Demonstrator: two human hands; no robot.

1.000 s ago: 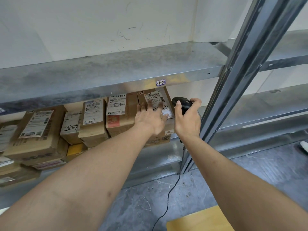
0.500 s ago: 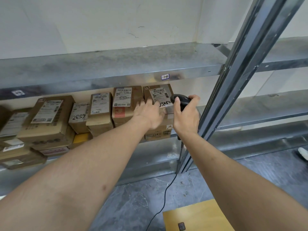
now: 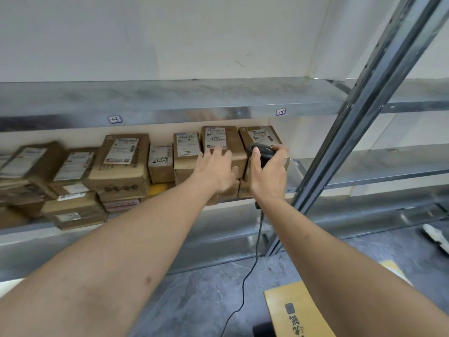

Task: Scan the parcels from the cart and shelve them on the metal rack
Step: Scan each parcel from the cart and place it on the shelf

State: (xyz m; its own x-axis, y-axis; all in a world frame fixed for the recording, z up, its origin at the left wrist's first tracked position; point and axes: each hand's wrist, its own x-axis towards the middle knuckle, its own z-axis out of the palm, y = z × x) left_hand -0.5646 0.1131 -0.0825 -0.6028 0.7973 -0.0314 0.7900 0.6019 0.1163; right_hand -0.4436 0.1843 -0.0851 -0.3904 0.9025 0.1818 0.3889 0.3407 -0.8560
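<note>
the left grip point(image 3: 216, 166) lies with straight, released fingers flat on the labelled face of a cardboard parcel point(image 3: 224, 147) standing on the metal rack point(image 3: 170, 113) shelf. just right of it, the right grip point(image 3: 268, 171) is clenched around a black scanner point(image 3: 262, 150), held against the next parcel point(image 3: 260, 135), the last in the row. the scanner's cable point(image 3: 245, 276) hangs below that grip to the floor. more parcels stand left of the left grip.
</note>
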